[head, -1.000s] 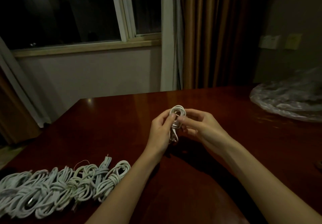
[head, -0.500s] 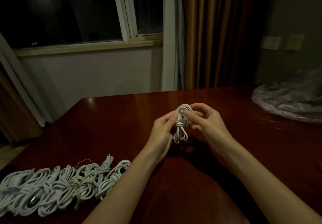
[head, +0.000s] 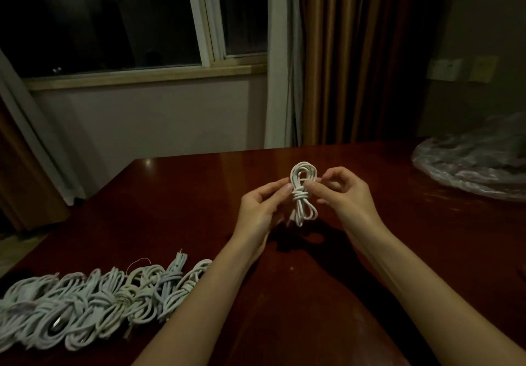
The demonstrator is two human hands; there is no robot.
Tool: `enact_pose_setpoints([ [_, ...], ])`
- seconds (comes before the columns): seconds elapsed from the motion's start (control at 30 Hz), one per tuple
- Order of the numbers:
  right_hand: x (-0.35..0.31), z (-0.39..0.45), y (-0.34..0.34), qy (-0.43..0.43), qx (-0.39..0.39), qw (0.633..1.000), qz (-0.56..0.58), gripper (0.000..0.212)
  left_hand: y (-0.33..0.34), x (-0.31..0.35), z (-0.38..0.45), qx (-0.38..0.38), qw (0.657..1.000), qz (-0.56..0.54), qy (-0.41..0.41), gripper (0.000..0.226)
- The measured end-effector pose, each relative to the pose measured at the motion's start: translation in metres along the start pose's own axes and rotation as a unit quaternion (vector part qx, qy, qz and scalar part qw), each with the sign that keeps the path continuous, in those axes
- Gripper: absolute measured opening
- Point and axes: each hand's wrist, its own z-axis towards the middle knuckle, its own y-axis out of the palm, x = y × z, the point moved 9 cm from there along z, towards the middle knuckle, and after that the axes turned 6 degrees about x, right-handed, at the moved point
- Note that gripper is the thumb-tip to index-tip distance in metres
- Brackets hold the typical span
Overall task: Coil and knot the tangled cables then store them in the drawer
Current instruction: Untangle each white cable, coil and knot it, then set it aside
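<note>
Table (head: 199,209): fills the near and middle ground. Bundles (head: 94,300): in a row on the table's near left, touching one another, left of the left forearm. Cable (head: 303,192): above the table's middle, between the left hand (head: 262,209) and right hand (head: 347,194), both pinching it at the knot. Bag (head: 472,166): on the table's far right. Window (head: 128,18): behind the table, to the left. Curtain (head: 355,52): behind the table, right of the window.

Held above the dark surface (head: 176,194): knotted white cable (head: 303,192), pinched between left hand (head: 263,209) and right hand (head: 345,194); coiled cables (head: 94,300) lower left.
</note>
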Motion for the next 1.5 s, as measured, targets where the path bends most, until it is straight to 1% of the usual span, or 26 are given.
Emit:
enact_pose_setpoints([
  [0.1,-0.002,0.001,-0.006,-0.008,0.019,1.0,0.009,0.018,0.007,0.009,-0.004,-0.039,0.996,0.065,0.041,0.027],
  [0.23,-0.004,0.0,-0.005,-0.03,0.013,0.999,0.014,0.015,0.003,0.022,-0.009,0.002,0.979,0.156,0.129,0.023],
  [0.37,-0.009,-0.001,-0.003,-0.07,0.0,0.997,-0.032,0.009,0.001,0.029,-0.01,0.032,0.963,0.199,0.176,0.022],
  [0.47,-0.013,-0.004,0.012,-0.112,-0.064,0.984,-0.12,0.021,-0.01,0.035,-0.006,0.053,0.956,0.211,0.196,0.025],
  [0.53,-0.013,-0.005,0.017,-0.128,-0.086,0.973,-0.172,0.029,-0.015,0.038,-0.003,0.054,0.949,0.232,0.205,0.028],
  [0.6,-0.012,-0.004,0.013,-0.128,-0.074,0.973,-0.177,0.03,-0.015,0.039,-0.003,0.048,0.94,0.262,0.213,0.029],
  [0.7,-0.014,-0.004,0.008,-0.13,-0.062,0.973,-0.182,0.027,-0.011,0.041,-0.006,0.045,0.922,0.302,0.237,0.024],
  [0.83,-0.013,-0.002,0.005,-0.09,-0.086,0.976,-0.179,0.018,-0.002,0.047,-0.014,0.032,0.893,0.35,0.282,0.02],
  [0.93,-0.012,-0.005,0.009,-0.079,-0.112,0.974,-0.179,0.016,-0.004,0.05,-0.017,0.011,0.887,0.376,0.269,0.02],
  [1.03,-0.011,-0.015,0.019,-0.086,-0.125,0.969,-0.195,0.016,-0.014,0.055,-0.023,-0.028,0.873,0.418,0.249,0.024],
  [1.17,-0.011,-0.038,0.042,-0.084,-0.153,0.96,-0.221,0.017,-0.029,0.068,-0.044,-0.07,0.823,0.507,0.249,0.024],
  [1.23,-0.013,-0.053,0.054,-0.081,-0.169,0.957,-0.221,0.016,-0.039,0.073,-0.056,-0.082,0.81,0.531,0.235,0.021],
  [1.33,-0.018,-0.077,0.071,-0.1,-0.199,0.937,-0.269,0.015,-0.053,0.077,-0.072,-0.099,0.799,0.557,0.203,0.018],
  [1.43,-0.019,-0.101,0.086,-0.123,-0.231,0.904,-0.338,0.021,-0.063,0.077,-0.089,-0.111,0.773,0.599,0.18,0.019],
  [1.5,-0.019,-0.114,0.093,-0.134,-0.236,0.892,-0.362,0.025,-0.071,0.076,-0.099,-0.112,0.768,0.607,0.17,0.019],
])
